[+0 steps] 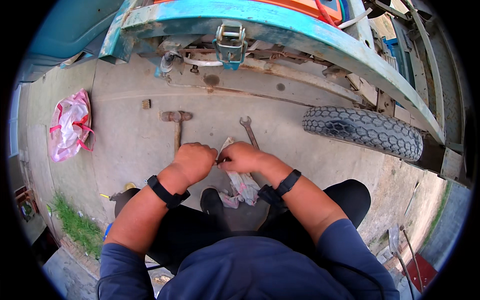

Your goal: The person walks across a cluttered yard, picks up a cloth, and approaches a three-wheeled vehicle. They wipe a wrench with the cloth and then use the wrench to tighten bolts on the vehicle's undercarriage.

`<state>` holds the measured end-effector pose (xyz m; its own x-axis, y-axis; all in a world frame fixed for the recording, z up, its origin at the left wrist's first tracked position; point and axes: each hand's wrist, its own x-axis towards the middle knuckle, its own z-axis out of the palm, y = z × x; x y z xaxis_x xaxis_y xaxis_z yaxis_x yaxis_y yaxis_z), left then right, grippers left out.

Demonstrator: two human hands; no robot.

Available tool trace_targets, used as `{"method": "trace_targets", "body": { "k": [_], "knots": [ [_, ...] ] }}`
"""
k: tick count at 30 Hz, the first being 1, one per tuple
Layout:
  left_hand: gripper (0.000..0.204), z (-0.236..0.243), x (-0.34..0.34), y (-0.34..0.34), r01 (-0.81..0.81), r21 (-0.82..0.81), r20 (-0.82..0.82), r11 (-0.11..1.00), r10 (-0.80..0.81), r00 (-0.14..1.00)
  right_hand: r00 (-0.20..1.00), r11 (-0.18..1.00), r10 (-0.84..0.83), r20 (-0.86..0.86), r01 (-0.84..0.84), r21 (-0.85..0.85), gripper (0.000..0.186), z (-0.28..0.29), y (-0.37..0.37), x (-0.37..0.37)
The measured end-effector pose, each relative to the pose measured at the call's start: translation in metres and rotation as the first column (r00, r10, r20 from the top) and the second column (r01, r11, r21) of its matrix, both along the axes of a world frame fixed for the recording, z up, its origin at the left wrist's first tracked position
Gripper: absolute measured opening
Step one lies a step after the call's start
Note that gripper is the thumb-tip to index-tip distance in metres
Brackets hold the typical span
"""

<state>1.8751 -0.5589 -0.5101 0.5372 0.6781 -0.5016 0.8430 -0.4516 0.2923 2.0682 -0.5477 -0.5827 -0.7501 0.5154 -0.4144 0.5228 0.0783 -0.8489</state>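
My left hand (pixel 195 161) and my right hand (pixel 239 156) meet in front of me, both closed around a small dark object (pixel 220 161) that I cannot make out. A crumpled pale rag (pixel 241 185) with pink marks hangs below my right hand, above or beside my dark shoe (pixel 210 202). Beyond my left hand a hammer (pixel 176 121) lies on the concrete, its handle pointing toward me. An open-ended wrench (pixel 250 131) lies just past my right hand. A small brown block (pixel 146 103) rests left of the hammer's head.
A rusty blue metal frame (pixel 300 30) with a latch (pixel 230 42) spans the top, above the concrete floor (pixel 125 140). A treaded tire (pixel 362 131) lies to the right. A pink-and-white plastic bag (pixel 70 125) sits at left. Rods (pixel 412 255) lie at lower right.
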Motion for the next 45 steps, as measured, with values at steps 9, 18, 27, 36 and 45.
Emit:
{"method": "trace_targets", "body": {
  "k": [9,18,27,36,45],
  "knots": [
    [0.022,-0.006,-0.035,0.021,-0.354,-0.078,0.023,0.932,0.356,0.934,0.652,0.969,-0.246,0.717,0.166,0.181,0.046,-0.089,-0.026,0.070],
    [0.021,0.030,-0.037,0.027,-0.587,-0.776,0.202,0.231,0.972,0.116,0.664,0.970,-0.240,0.708,0.189,0.152,0.039,-0.088,-0.028,0.059],
    [0.018,0.060,-0.020,-0.005,-0.047,-0.999,0.034,0.027,0.988,-0.149,0.833,0.667,-0.404,0.379,0.551,-0.502,0.021,0.007,0.023,0.075],
    [0.013,0.037,0.007,-0.004,-0.163,-0.981,0.132,0.110,0.982,-0.132,0.912,0.813,-0.379,0.160,0.410,-0.413,0.033,0.126,0.023,0.112],
    [0.018,0.030,0.025,0.021,-0.203,-0.977,0.113,0.065,0.966,-0.233,0.793,0.808,-0.587,0.162,0.586,0.059,0.032,0.229,0.035,0.117]
  ]
}}
